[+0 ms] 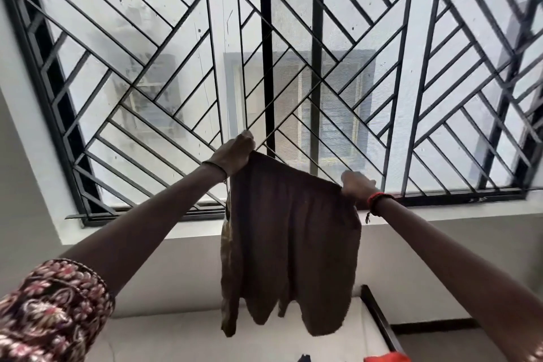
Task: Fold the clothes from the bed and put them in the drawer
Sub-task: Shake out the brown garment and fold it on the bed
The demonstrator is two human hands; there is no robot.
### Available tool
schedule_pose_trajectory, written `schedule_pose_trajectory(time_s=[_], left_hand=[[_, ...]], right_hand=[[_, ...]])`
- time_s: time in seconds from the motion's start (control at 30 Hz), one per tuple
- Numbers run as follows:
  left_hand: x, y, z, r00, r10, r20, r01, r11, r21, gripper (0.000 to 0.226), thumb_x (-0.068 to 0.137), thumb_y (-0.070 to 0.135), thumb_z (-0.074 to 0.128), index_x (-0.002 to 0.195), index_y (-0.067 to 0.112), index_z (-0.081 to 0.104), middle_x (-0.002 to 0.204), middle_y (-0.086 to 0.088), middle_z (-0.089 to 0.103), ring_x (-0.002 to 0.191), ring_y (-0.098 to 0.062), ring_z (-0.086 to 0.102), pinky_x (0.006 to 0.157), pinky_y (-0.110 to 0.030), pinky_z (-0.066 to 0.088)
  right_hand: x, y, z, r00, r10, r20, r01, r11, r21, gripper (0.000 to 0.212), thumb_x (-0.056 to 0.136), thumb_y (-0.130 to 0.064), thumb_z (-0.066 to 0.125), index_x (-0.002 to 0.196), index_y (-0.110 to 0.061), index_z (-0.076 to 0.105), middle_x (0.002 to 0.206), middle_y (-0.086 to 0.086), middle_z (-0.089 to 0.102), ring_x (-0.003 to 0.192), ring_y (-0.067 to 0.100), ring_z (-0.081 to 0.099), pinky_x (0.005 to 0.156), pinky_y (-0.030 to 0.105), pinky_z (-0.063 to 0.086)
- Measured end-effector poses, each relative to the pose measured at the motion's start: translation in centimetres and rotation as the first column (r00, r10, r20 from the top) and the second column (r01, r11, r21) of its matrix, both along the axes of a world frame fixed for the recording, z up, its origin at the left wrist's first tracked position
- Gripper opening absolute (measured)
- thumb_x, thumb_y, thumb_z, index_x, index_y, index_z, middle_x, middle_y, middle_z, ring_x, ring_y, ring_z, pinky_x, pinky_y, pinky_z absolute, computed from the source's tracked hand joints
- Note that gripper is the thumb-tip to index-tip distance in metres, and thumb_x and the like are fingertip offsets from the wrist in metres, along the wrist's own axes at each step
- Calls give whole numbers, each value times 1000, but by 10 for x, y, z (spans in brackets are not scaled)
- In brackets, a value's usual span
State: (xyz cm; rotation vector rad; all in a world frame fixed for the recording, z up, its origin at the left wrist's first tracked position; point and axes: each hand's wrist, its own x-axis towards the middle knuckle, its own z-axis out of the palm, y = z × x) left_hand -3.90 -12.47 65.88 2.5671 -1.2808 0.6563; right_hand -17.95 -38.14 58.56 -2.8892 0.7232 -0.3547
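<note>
Brown soft-fabric garment (291, 244) hangs in the air before the black-barred window (266, 38), above the white bed (176, 338). The left hand (235, 153) pinches its top corner at 11 o'clock, and the right hand (357, 185) grips the corner at 1 o'clock. I judge the folding is only beginning; the next move needs bringing both corners together evenly. No label or writing is readable.

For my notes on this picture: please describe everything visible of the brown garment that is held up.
The brown garment looks like soft, plain cloth with an uneven lower edge. It hangs flat and upright in the air before the window. The left hand and right hand grip its top corners; nothing else touches it.
</note>
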Motion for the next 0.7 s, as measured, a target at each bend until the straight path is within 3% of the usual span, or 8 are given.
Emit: schedule_pose_trajectory(time_s=[0.07,0.17,0.23,0.3,0.37,0.47,0.57,0.7], left_hand=[[-5,-3,0,999,-32,44,32,999,4,22,84,-7,40,91,1,60,117,-16,54,98,-39,61,80,-46,50],[-7,-7,0,983,-66,173,62,998,27,24,86,-1,44,97,7,64,108,-10,60,93,-35,63,80,-41,49],[-9,-5,0,945,-26,325,4,998,68,25,90,9,46,103,17,66,110,-5,61,97,-30,63,93,-43,40],[-9,0,0,933,53,355,-85,994,76,26,93,17,45,110,24,63,115,-3,58,101,-27,62,102,-49,30],[-5,8,-3,967,81,243,-98,993,59,25,94,16,43,112,23,59,112,-7,58,99,-31,62,92,-44,40],[0,17,-9,999,42,31,-42,999,-13,23,90,11,46,111,19,53,107,-13,60,94,-37,61,74,-37,43],[-1,25,-12,997,66,51,-68,997,35,27,88,14,52,114,17,50,104,-13,65,94,-37,62,74,-35,39],[1,28,-13,992,57,111,-71,989,126,22,85,19,56,106,21,57,95,-7,70,92,-30,65,75,-31,39]], right_hand=[[-3,-3,-5,989,105,-101,-84,976,201,24,73,-14,65,62,-5,45,60,5,47,68,24,55,54,26,35],[-8,-6,-16,981,122,-153,-82,965,248,35,71,-5,73,50,-9,46,33,-7,41,43,11,46,37,18,25],[-8,-9,-20,985,111,-133,-72,960,270,27,70,-9,78,57,-4,54,43,-2,48,46,11,45,36,17,25],[-9,-15,-22,991,108,-82,-77,945,318,25,67,-13,82,69,3,63,51,2,46,51,14,43,38,18,25],[-12,-17,-17,989,135,-57,-105,922,373,24,68,-15,82,70,0,62,45,-1,40,43,9,34,37,16,22],[-15,-22,-11,984,179,-21,-140,834,534,21,73,-8,77,72,-1,58,55,6,41,49,12,36,40,17,28],[-20,-25,-6,978,203,36,-174,716,677,22,75,3,72,69,-3,53,62,9,44,53,15,45,45,21,41],[-27,-27,-3,976,209,59,-184,651,736,28,71,11,73,65,-4,50,60,10,51,54,17,55,47,22,47]])
